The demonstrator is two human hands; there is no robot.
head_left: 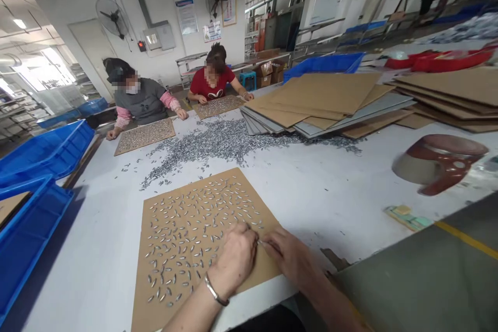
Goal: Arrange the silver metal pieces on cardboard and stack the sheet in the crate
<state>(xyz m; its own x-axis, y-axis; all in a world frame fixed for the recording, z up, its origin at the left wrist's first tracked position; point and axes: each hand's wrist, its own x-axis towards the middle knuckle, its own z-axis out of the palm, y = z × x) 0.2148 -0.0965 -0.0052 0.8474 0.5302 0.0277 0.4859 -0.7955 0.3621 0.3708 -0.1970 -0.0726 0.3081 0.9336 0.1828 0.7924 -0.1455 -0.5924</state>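
A brown cardboard sheet (187, 254) lies on the white table before me, with many small leaf-shaped silver metal pieces (197, 242) spread in loose rows over it. My left hand (238, 250), with a bangle at its wrist, is curled closed above the sheet's right part; whatever its fingers hold is hidden. Close beside it, my right hand (290, 255) pinches what looks like one small silver metal piece (261, 242) between thumb and forefinger. Both hands almost meet at the fingertips.
Beyond the sheet spreads a heap of loose silver pieces (218, 140). Stacked cardboard sheets (322, 96) stand behind it. Blue bins (35, 223) are at left; a brown visor cap (439, 158) lies at right. Two co-workers (142, 96) sit opposite with similar sheets.
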